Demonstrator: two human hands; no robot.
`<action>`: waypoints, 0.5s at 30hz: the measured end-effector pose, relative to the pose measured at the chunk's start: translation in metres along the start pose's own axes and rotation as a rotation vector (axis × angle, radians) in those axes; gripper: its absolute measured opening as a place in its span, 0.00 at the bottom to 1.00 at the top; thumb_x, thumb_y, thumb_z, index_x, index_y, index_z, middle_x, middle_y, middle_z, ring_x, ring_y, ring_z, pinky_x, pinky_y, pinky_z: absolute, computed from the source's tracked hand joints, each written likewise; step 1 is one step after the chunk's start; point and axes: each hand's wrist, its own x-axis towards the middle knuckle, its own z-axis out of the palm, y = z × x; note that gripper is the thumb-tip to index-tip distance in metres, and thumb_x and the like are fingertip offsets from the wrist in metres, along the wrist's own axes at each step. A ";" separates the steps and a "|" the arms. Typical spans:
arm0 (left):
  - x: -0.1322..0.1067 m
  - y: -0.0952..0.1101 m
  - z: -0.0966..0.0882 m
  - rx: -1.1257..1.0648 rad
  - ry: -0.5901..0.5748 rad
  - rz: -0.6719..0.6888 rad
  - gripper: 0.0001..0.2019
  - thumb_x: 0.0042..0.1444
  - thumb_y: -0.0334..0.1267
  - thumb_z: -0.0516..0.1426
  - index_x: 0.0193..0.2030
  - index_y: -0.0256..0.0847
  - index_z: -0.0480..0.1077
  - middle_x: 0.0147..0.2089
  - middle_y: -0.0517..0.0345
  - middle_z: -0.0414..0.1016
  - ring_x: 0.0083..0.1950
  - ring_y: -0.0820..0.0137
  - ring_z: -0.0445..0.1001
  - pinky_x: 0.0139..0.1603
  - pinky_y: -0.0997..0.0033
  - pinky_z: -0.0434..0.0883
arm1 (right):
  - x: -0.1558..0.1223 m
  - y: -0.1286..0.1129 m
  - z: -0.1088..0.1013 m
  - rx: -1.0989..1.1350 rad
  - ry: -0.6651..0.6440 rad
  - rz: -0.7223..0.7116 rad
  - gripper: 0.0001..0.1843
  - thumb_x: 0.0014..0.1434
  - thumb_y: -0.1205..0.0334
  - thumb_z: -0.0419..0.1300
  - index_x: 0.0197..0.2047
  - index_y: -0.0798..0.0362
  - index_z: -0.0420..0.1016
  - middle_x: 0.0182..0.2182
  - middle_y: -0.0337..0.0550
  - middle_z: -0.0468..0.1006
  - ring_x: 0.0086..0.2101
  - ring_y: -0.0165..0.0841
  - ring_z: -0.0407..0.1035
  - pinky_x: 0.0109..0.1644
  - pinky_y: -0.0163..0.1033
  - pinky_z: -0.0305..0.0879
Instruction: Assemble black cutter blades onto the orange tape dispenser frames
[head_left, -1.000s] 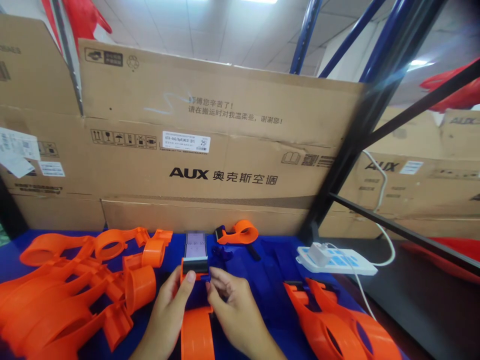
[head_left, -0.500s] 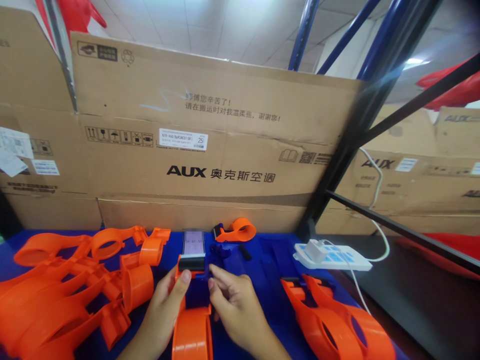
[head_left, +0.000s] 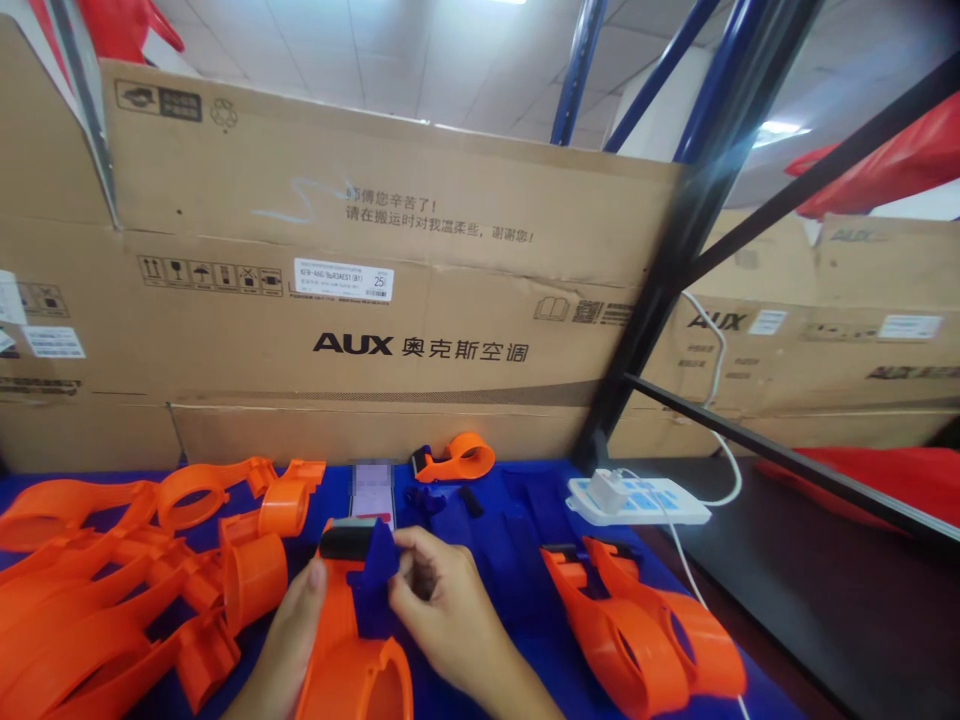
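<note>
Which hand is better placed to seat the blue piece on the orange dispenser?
Right, likely. The right hand pinches the blue piece beside the black roller; the left hand grips the orange dispenser, steadying it.

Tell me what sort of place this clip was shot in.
Probably a warehouse or small factory assembly bench: large AUX cartons stand behind it, dark metal racking rises at right, and identical orange plastic parts lie piled on the blue table.

Left hand [head_left: 289,635] curled in grip; right hand [head_left: 442,610] pinching, fingertips together.
</note>
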 end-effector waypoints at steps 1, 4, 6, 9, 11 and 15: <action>0.001 0.000 -0.004 0.002 0.007 -0.009 0.31 0.42 0.66 0.69 0.42 0.42 0.82 0.46 0.41 0.87 0.59 0.41 0.78 0.57 0.46 0.77 | 0.001 0.000 -0.007 -0.028 0.054 -0.005 0.13 0.67 0.59 0.58 0.50 0.53 0.80 0.23 0.34 0.72 0.22 0.28 0.64 0.25 0.30 0.58; 0.009 0.003 -0.017 0.053 0.060 -0.031 0.28 0.44 0.65 0.69 0.40 0.41 0.82 0.40 0.45 0.87 0.49 0.46 0.83 0.46 0.54 0.80 | 0.005 0.002 -0.040 -0.194 0.321 0.010 0.17 0.70 0.53 0.56 0.52 0.53 0.79 0.25 0.38 0.74 0.24 0.31 0.67 0.27 0.33 0.62; 0.019 0.004 -0.022 0.107 0.090 -0.043 0.28 0.43 0.64 0.70 0.38 0.39 0.81 0.35 0.48 0.86 0.39 0.52 0.83 0.36 0.61 0.78 | 0.007 0.005 -0.067 -0.476 0.499 0.065 0.18 0.70 0.53 0.54 0.53 0.52 0.79 0.29 0.42 0.78 0.28 0.36 0.72 0.31 0.37 0.65; 0.034 0.003 -0.024 0.172 0.033 -0.092 0.30 0.40 0.64 0.71 0.32 0.35 0.79 0.27 0.49 0.82 0.27 0.62 0.78 0.28 0.67 0.73 | 0.006 0.013 -0.097 -0.767 0.574 0.172 0.18 0.67 0.58 0.53 0.55 0.52 0.78 0.35 0.50 0.80 0.34 0.45 0.75 0.33 0.43 0.65; 0.038 -0.001 -0.022 0.208 -0.027 -0.102 0.31 0.39 0.66 0.71 0.29 0.34 0.78 0.24 0.49 0.80 0.25 0.64 0.75 0.27 0.67 0.72 | 0.003 0.020 -0.105 -0.806 0.567 0.185 0.17 0.64 0.62 0.55 0.52 0.51 0.79 0.35 0.50 0.80 0.33 0.46 0.75 0.32 0.43 0.62; 0.026 -0.005 -0.009 0.233 -0.018 0.021 0.30 0.40 0.66 0.71 0.31 0.36 0.77 0.25 0.51 0.79 0.24 0.63 0.76 0.23 0.68 0.70 | 0.002 0.037 -0.105 -0.822 0.538 0.135 0.13 0.57 0.66 0.59 0.45 0.49 0.80 0.29 0.44 0.77 0.30 0.40 0.72 0.31 0.40 0.61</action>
